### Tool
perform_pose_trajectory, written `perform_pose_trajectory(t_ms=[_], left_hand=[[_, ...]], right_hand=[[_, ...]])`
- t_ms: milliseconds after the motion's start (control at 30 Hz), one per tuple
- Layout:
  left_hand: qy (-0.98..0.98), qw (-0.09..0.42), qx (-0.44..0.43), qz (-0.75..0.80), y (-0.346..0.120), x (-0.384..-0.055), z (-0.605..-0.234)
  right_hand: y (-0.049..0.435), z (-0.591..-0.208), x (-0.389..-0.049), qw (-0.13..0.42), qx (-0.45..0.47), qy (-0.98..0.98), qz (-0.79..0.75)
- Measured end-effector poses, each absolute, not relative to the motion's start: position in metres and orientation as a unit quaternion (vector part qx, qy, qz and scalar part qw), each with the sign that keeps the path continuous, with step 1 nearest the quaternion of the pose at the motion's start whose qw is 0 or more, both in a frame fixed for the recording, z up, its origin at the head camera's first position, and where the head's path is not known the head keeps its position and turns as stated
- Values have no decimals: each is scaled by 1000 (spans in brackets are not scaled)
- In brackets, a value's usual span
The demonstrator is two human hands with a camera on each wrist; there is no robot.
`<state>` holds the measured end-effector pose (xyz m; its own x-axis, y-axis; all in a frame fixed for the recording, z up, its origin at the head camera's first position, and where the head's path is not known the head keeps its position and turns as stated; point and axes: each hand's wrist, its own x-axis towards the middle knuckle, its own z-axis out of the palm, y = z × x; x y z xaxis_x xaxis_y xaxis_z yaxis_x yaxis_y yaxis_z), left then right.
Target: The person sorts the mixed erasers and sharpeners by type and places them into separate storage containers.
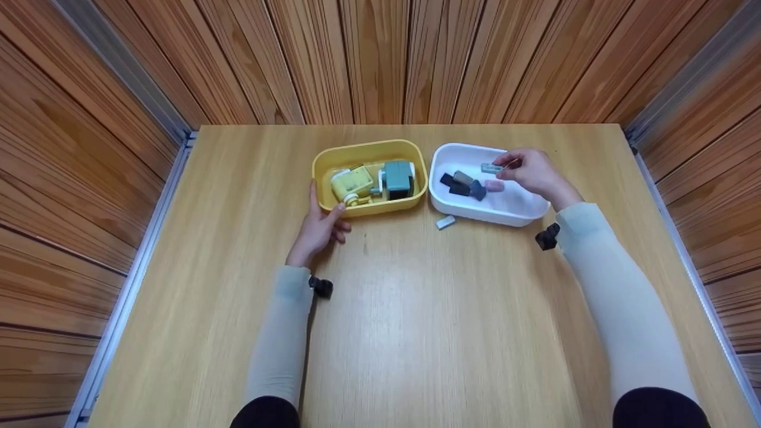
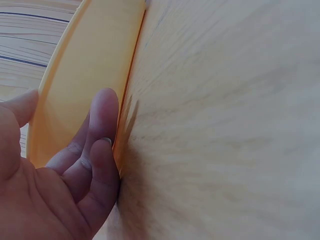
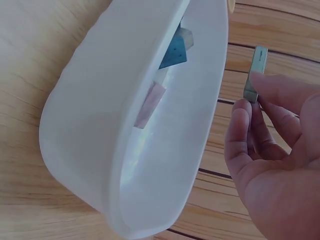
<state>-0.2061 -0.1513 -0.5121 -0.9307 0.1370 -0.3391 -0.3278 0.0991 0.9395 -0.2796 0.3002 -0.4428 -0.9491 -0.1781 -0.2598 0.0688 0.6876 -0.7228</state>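
Observation:
My right hand (image 1: pixel 526 170) pinches a small grey-green block (image 3: pixel 256 70) between thumb and fingertips, above the far side of the white bin (image 1: pixel 505 213). Inside that bin lie a pink block (image 1: pixel 494 186), a dark blue piece (image 1: pixel 477 190) and a few black and grey blocks (image 1: pixel 459 188). At the near left corner of the yellow bin (image 1: pixel 389 205) is my left hand (image 1: pixel 318 226). Its index finger lies along the bin's left side, its thumb touches the front, and the other fingers curl loosely by the wall. A yellow charger-like device (image 1: pixel 355 181) and a teal boxy one (image 1: pixel 397 177) sit inside.
A small white block (image 1: pixel 445 222) lies on the wooden table (image 1: pixel 404 315), just in front of the white bin. Both bins stand side by side near the table's back edge. Wood-panelled walls (image 1: pixel 374 62) rise behind and on both sides.

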Motion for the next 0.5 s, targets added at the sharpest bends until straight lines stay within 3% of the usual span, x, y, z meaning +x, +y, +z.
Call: perform_pose_trajectory(t_ms=[500], left_hand=[[720,149,-51,676,-151,-207,-520]], right_hand=[[306,-457,-302,173,30,901,-397]])
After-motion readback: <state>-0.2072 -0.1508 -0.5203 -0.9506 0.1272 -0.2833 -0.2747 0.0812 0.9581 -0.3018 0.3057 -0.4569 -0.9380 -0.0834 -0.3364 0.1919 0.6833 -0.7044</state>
